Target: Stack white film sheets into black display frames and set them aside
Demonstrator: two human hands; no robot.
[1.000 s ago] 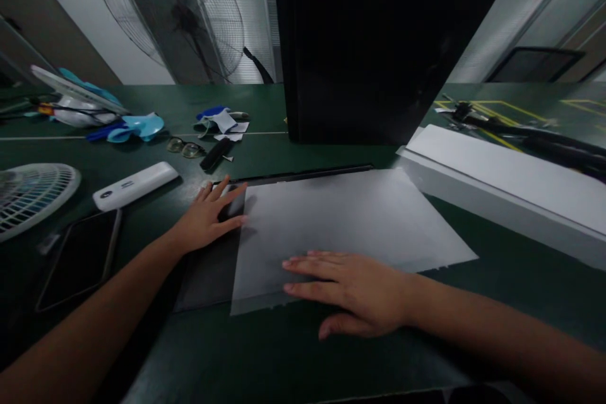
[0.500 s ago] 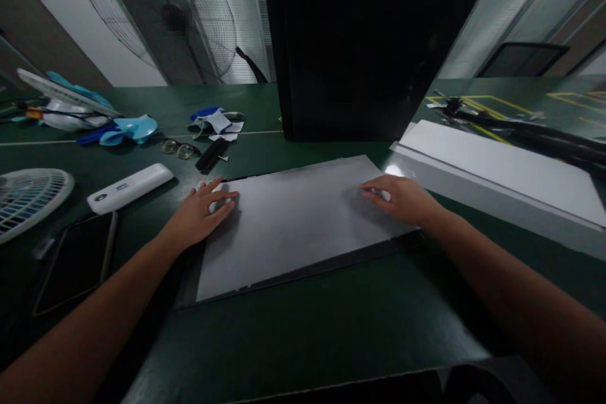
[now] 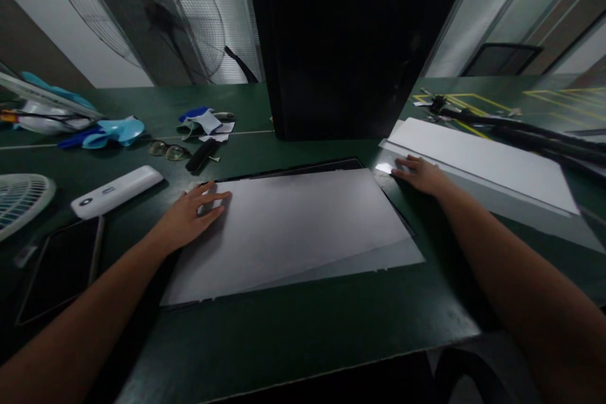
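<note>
A thin white sheet (image 3: 293, 227) lies over a flat black panel (image 3: 326, 166) on the green table (image 3: 303, 322), with a second sheet's corner showing at its lower right. My left hand (image 3: 189, 218) lies flat with fingers spread on the sheet's upper left corner. My right hand (image 3: 421, 175) rests with fingers stretched out at the panel's upper right corner, beside the stack of white sheets (image 3: 478, 154).
A large black box (image 3: 345, 44) stands behind the panel. At the left lie a white power bank (image 3: 116, 183), a dark tablet (image 3: 59, 265), a small white fan (image 3: 19, 202), glasses (image 3: 168, 151), blue and white scraps (image 3: 203, 120). A floor fan (image 3: 156, 12) stands behind.
My right hand moved from the sheet's lower middle to the upper right corner, then off to the panel's edge. The sheet shifted left to cover the panel. My left hand stayed put.
</note>
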